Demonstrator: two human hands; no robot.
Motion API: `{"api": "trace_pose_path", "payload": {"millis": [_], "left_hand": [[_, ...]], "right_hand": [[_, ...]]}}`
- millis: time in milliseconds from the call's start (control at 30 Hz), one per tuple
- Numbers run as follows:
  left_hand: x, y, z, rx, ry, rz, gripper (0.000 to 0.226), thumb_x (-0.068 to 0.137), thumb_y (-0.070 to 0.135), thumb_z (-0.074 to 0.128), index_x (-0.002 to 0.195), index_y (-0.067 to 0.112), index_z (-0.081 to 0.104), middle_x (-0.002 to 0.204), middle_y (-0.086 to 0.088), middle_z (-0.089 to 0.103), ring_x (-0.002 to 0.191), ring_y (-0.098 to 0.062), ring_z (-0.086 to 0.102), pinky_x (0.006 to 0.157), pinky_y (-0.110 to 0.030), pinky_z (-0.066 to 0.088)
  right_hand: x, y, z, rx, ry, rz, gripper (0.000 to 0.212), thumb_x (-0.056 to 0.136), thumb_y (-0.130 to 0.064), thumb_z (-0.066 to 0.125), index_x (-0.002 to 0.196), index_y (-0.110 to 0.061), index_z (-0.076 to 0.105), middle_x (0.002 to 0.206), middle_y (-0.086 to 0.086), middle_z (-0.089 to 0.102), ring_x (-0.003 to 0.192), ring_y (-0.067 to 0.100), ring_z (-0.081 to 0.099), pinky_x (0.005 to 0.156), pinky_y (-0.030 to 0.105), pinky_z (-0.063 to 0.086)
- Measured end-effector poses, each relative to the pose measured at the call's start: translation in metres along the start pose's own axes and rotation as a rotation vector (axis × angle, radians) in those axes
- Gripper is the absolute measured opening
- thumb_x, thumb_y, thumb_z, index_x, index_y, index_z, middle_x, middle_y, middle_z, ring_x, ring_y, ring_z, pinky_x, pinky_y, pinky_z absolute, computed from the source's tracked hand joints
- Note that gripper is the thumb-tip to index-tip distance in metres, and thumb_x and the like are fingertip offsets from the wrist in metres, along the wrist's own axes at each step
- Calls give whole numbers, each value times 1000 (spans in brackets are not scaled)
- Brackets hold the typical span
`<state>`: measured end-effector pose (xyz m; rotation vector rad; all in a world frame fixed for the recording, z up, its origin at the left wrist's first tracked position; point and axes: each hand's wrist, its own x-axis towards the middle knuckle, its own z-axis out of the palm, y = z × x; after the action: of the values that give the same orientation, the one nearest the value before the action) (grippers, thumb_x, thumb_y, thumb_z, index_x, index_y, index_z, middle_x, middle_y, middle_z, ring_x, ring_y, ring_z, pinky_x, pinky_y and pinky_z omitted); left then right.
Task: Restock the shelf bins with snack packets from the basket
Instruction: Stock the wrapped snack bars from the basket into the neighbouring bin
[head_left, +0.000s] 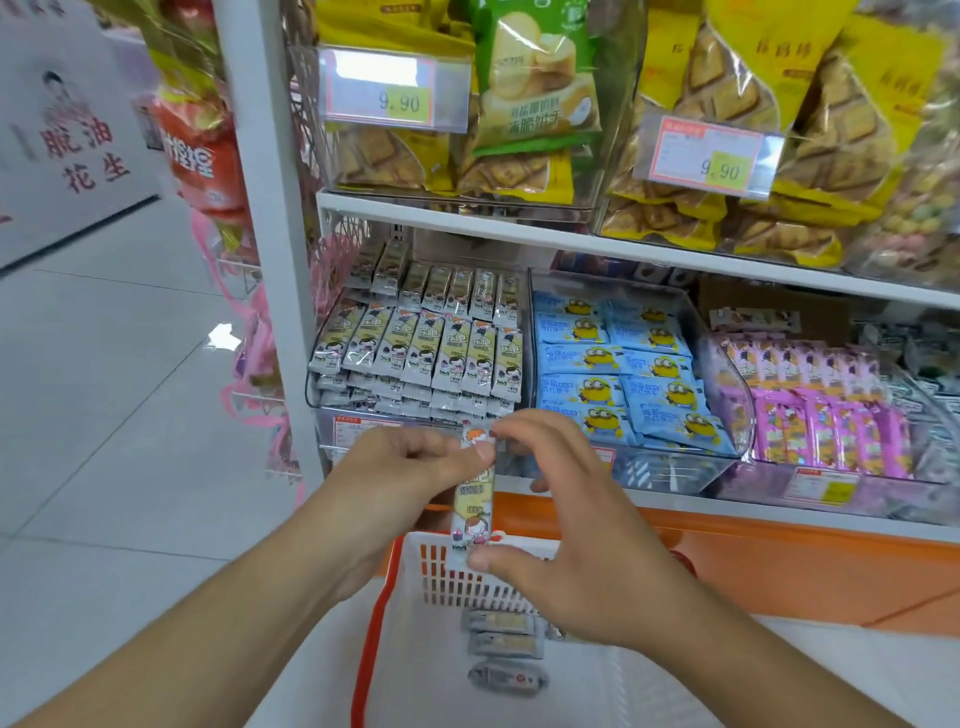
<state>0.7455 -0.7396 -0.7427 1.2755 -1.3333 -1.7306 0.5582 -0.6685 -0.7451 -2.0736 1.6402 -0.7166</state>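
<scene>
A long pale-yellow snack packet (474, 493) stands upright between both hands, above the basket. My left hand (395, 478) pinches its upper part from the left. My right hand (566, 525) pinches its top edge with the fingers and its bottom end with the thumb. Below, the white basket (441, 577) with an orange rim holds three grey packets (504, 649) on its floor. Straight ahead, the clear shelf bin (332, 431) holds several rows of matching yellow packets (415, 348).
Right of that bin stand a clear bin of blue packets (618, 374) and one of pink packets (826, 410). The shelf above carries yellow and green biscuit bags (535, 88) behind price tags. A white upright post (275, 260) borders the shelf; tiled floor lies to the left.
</scene>
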Motion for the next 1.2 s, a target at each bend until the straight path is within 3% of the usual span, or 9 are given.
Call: {"api": "trace_pose_path", "payload": {"millis": [167,333,433,500,633,700,900,1033,1200], "left_hand": [[-2,-1,2,24,10,-29,49,76,41,89,107,7,74,97,-16,78,93,-33,76,90,-56,60],[4,13,-11,54,-16,-23,38,98,49,63,108,15,76,100,-5,79,96,-27,76,93,-49,59],[9,22,-41,614,162,214,34,102,55,49,115,31,70,111,17,72,106,-5,66,95,-31,53],[15,21,-63,1005,190,296,45,102,58,41,137,35,57,138,15,57,127,-7,52,106,-31,44],[28,4,-87,1273,52,113,76,97,71,22,162,31,18,169,11,17,156,-13,13,127,-39,18],[30,2,-88,1297,65,119,78,96,73,17,162,31,16,169,12,15,156,-13,11,127,-43,18],[31,10,-84,1282,119,157,67,100,68,19,157,34,26,159,15,29,148,-11,19,124,-35,24],[33,9,-82,1292,130,169,58,100,69,19,145,36,36,147,16,36,140,-11,23,120,-36,28],[36,6,-80,1294,153,191,59,99,70,19,142,35,38,143,15,38,137,-11,25,119,-35,31]], "right_hand": [[1,3,6,-11,-33,-15,91,83,-54,80,155,-50,24,158,-39,16,148,-12,18,120,24,29],[11,1,-4,25,16,67,83,81,-57,81,144,-64,27,145,-46,29,131,-23,28,101,8,28],[47,-4,-16,28,60,84,78,83,-56,80,143,-60,32,146,-36,36,129,-9,39,104,22,35],[87,-5,-20,0,80,72,78,84,-54,79,147,-52,34,149,-24,40,133,2,41,106,31,37],[178,-3,-20,-10,58,108,73,87,-47,82,146,-33,42,134,-9,53,113,14,56,89,24,48],[220,0,-17,-2,34,150,69,88,-44,81,145,-30,45,128,-7,58,96,16,59,73,25,49],[297,15,-13,-83,-25,227,73,89,-58,75,152,-36,44,154,-5,50,120,22,61,94,29,47],[313,13,-15,-153,-85,214,68,95,-54,69,154,-35,41,156,-8,48,90,10,57,72,26,41],[313,11,-14,-154,-119,189,67,96,-52,68,155,-35,39,154,-6,49,103,13,57,79,27,42]]}}
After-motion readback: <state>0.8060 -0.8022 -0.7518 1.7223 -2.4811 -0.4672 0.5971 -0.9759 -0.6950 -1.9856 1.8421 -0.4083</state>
